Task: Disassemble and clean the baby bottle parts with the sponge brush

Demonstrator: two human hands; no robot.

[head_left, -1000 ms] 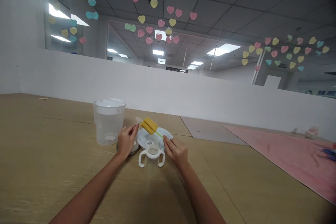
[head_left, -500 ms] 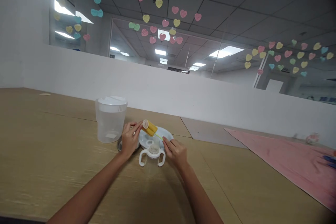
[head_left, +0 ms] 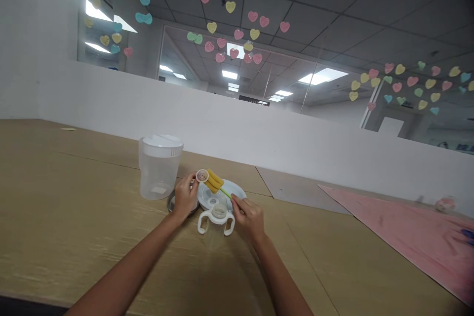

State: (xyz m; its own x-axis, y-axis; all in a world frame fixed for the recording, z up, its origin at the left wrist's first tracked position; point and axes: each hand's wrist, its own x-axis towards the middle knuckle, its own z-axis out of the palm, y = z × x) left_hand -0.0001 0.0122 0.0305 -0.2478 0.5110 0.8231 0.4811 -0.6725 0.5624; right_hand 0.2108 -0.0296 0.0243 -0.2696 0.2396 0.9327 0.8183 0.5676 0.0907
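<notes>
My left hand [head_left: 185, 196] pinches a small round translucent piece [head_left: 202, 176] by its edge. Pressed close beside that piece is a yellow sponge brush head [head_left: 214, 181] on a thin green handle [head_left: 225, 192]. The handle's lower end is between the fingers of my right hand [head_left: 249, 215]. Between and below my hands stands a clear bottle with a white two-handled collar [head_left: 219, 213]. Behind it lies a pale plate [head_left: 237, 190] with a small ring-shaped white part [head_left: 213, 202] at its near side. A dark-rimmed round dish [head_left: 171, 203] is partly hidden by my left hand.
A translucent lidded pitcher [head_left: 159, 170] stands left of my left hand. On the right, a pink mat [head_left: 400, 227] carries a small jar [head_left: 445, 204] and a blue object [head_left: 468, 235]. A white wall [head_left: 229, 133] borders the table's back.
The round piece has turned to face the camera more and sits slightly farther left of the yellow sponge. My hands keep their grips. The whole view has shifted slightly.
</notes>
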